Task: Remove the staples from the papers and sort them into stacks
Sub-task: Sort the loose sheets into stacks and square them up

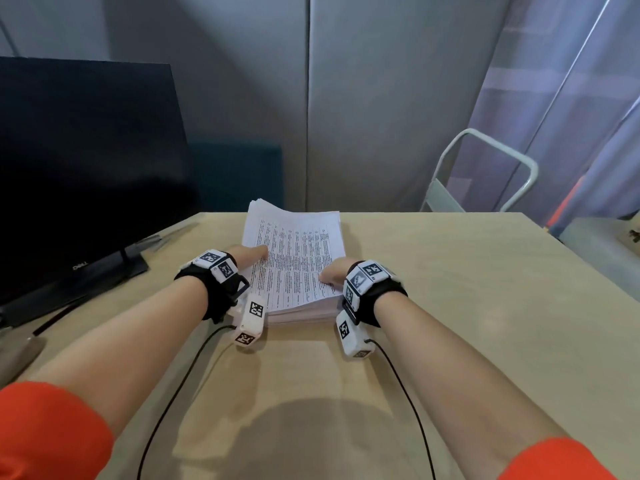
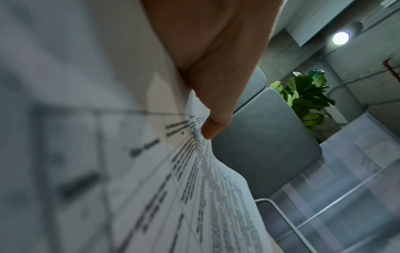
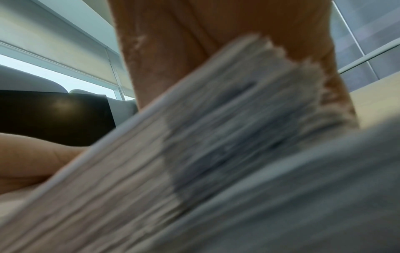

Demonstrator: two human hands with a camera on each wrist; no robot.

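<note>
A thick stack of printed papers (image 1: 298, 258) lies in the middle of the wooden table (image 1: 450, 306). My left hand (image 1: 249, 254) grips its left edge, thumb lying on the top sheet. My right hand (image 1: 334, 273) grips the right edge near the front corner, thumb also on top. The other fingers of both hands are hidden by the stack and the wrist devices. In the left wrist view the thumb (image 2: 216, 102) presses the printed top sheet (image 2: 216, 205). The right wrist view shows the blurred stack edge (image 3: 194, 154) against my right hand (image 3: 238, 25). No staple shows.
A dark monitor (image 1: 79, 168) stands on the table's left side, with slim metal items (image 1: 166, 237) by its base. A white metal frame (image 1: 485, 168) stands behind the table at the right. Two black cables (image 1: 173, 393) run from my wrists toward the near edge.
</note>
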